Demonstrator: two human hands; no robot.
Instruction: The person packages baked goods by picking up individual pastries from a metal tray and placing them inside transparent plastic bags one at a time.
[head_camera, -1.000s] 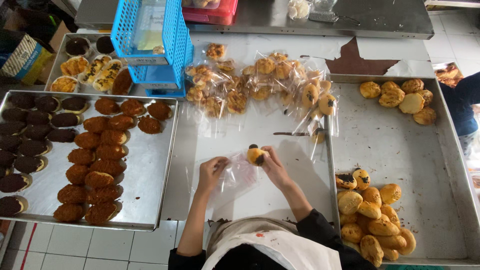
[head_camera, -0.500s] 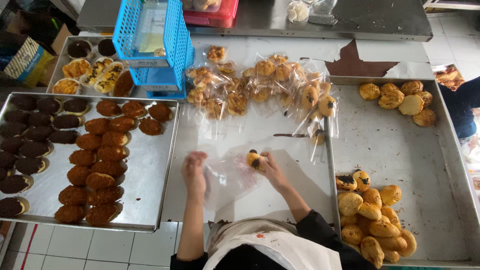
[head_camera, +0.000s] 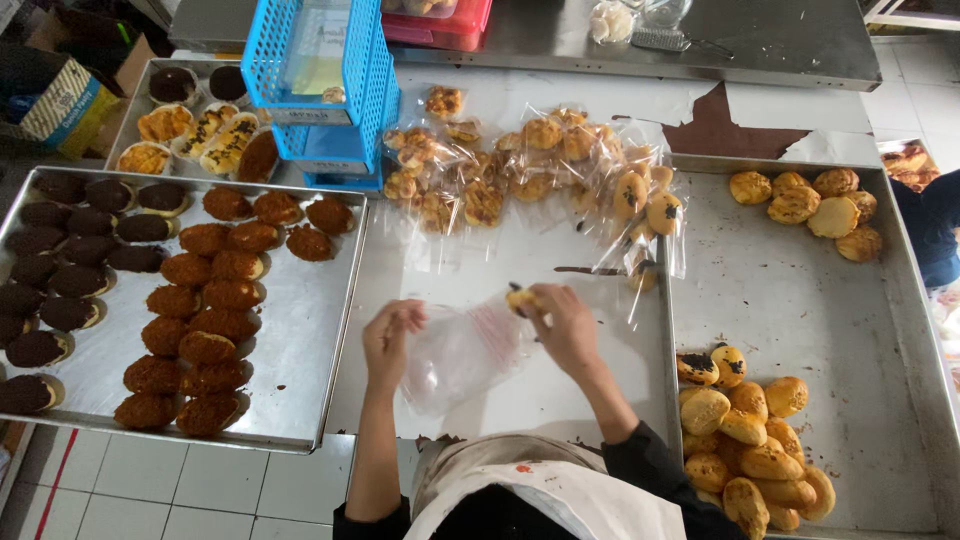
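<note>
My right hand (head_camera: 565, 325) holds a small golden bun (head_camera: 520, 297) with a dark topping at the mouth of a clear plastic bag (head_camera: 460, 352). My left hand (head_camera: 390, 340) pinches the bag's left edge and holds it open above the white worktop (head_camera: 520, 250). The bag hangs puffed out between both hands, and the bun sits partly at its opening.
A metal tray (head_camera: 300, 330) of brown and dark round cakes lies at left. A second metal tray (head_camera: 800, 300) with golden buns lies at right. Several bagged buns (head_camera: 530, 170) are piled behind the hands. A blue plastic basket (head_camera: 320, 80) stands at the back left.
My left hand has moved apart from the right and spread the plastic bag open. The right hand keeps the bun and has brought it to the bag's mouth.
</note>
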